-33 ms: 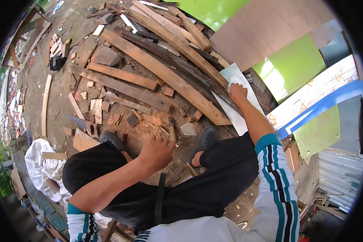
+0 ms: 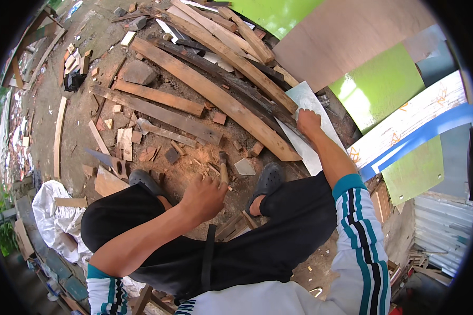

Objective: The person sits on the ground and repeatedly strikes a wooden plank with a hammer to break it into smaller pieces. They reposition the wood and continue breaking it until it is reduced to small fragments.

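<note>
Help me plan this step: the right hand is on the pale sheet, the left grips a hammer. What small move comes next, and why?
Probably drag the pale sheet clear: the right hand already grips its edge, planks overlap it, and the left hand just holds the hammer low.

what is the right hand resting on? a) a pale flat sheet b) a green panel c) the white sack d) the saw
a, the right hand grips the top edge of the pale flat sheet beside the long planks, while the left hand holds a wooden-handled tool.
</note>
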Demonstrator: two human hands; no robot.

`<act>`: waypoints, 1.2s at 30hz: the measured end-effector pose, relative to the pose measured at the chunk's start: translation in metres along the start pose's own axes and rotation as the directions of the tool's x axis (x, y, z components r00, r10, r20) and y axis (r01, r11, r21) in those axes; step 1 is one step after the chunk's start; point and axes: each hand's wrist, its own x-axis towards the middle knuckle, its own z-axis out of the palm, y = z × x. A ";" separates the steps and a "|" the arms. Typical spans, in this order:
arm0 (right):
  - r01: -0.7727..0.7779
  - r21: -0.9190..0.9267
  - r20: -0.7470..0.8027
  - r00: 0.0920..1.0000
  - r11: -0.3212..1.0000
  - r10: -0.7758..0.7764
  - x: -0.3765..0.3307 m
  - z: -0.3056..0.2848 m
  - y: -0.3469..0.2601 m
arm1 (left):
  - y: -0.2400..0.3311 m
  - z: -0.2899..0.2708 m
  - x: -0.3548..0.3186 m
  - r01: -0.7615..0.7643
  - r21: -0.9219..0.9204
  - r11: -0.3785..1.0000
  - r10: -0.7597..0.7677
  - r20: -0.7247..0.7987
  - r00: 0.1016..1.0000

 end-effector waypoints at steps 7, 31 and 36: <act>0.184 0.065 0.352 0.916 0.981 -0.195 -0.006 0.002 -0.020 | 0.001 0.001 0.006 -0.002 0.018 1.000 0.002 0.017 1.000; -0.038 0.347 0.055 0.998 0.937 0.020 -0.061 0.089 -0.123 | -0.017 0.015 0.000 0.036 0.009 0.999 -0.036 -0.040 0.999; -0.197 0.510 0.205 0.973 0.837 0.104 -0.040 0.053 -0.110 | -0.015 0.018 -0.006 0.043 -0.007 0.999 -0.043 -0.119 0.992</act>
